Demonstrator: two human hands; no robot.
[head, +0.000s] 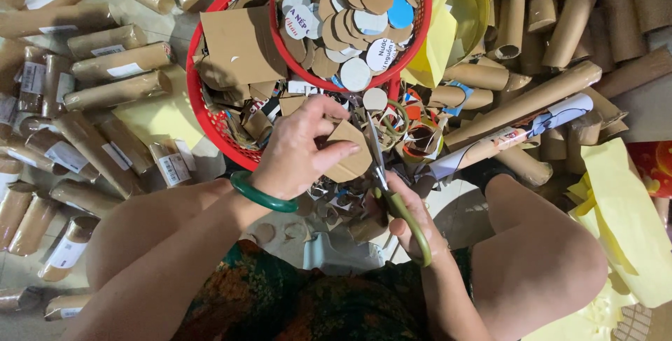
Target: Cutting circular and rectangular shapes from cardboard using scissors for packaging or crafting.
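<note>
Single head-worn view, looking steeply down, close over lap and floor — no second view.

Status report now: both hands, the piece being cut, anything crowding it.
Left hand grips cardboard piece. Right hand works green-handled scissors, blades on it. Red basket of scraps close behind.

- Two hands were at work: left hand (297, 152), right hand (409, 218).
- One pair of scissors (392, 187).
- Two red baskets (210, 117), one stacked inside the other.
- One green bangle (262, 194).
- Cardboard discs (353, 19): too many to count.

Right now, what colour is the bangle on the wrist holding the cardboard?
Green: the bangle circles the left wrist, clearest in the head view.
</note>
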